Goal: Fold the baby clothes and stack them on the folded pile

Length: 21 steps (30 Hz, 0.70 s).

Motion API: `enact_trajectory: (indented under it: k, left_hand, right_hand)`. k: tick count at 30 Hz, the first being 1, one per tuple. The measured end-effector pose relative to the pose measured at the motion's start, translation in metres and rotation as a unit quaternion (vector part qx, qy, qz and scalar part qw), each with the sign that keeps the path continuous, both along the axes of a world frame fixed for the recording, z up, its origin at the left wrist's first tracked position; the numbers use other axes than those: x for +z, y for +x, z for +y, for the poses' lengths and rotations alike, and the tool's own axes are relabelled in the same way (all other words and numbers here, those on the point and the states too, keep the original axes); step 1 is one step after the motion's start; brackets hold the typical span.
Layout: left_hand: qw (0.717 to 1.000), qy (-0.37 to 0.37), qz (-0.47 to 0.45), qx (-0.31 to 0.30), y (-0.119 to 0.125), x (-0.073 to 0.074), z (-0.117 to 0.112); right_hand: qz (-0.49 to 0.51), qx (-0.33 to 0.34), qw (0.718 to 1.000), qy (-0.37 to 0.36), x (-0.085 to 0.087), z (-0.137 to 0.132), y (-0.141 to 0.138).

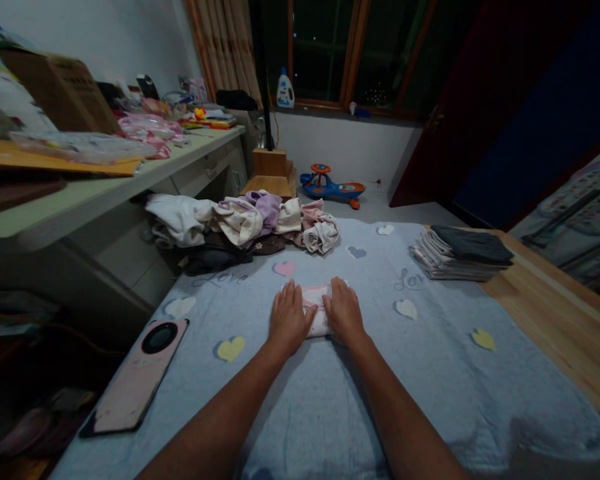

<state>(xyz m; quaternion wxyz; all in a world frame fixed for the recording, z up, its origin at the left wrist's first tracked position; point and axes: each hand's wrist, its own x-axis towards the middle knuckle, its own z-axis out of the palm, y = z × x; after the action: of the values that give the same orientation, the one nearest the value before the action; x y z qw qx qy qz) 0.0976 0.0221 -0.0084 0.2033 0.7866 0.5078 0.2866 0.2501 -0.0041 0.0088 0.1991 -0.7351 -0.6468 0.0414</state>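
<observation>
My left hand and my right hand lie flat, palms down, on a small folded white-and-pink garment. Their fingers point away from me and nearly meet over it, hiding most of the cloth. The garment rests on a light blue blanket with felt hearts. Beyond my hands lies a heap of crumpled clothes. To the right stands a stack of folded clothes, and to the left lies a pink-backed phone. Neither hand touches these.
A cluttered desk with drawers runs along the left, holding a cardboard box and plastic bags. A wooden bed edge borders the blanket on the right. A blue-and-orange ride-on toy car sits on the floor beyond, below a window.
</observation>
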Motion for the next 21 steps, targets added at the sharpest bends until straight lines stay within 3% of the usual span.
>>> enact_trajectory:
  k: [5,10,14,17,21]
  left_hand:
    - [0.999,-0.031,0.042,-0.011,-0.005,-0.008,0.004]
    - [0.999,-0.019,0.042,-0.013,-0.012,-0.004,0.003]
    - [0.997,0.004,-0.024,-0.076,-0.013,0.005,-0.006]
    - [0.985,-0.044,-0.063,-0.157,-0.012,0.005,-0.017]
    - [0.979,-0.076,-0.050,-0.183,-0.015,0.000,-0.028]
  right_hand:
    - [0.002,0.014,0.996,-0.089,-0.008,-0.008,0.002]
    - [0.022,0.037,0.990,-0.136,-0.003,-0.008,0.013]
    - [0.048,0.035,0.994,-0.092,-0.005,-0.003,0.014]
    - [0.044,0.028,0.998,-0.033,-0.009,-0.002,0.007]
    - [0.017,0.031,0.998,-0.056,-0.013,-0.004,0.000]
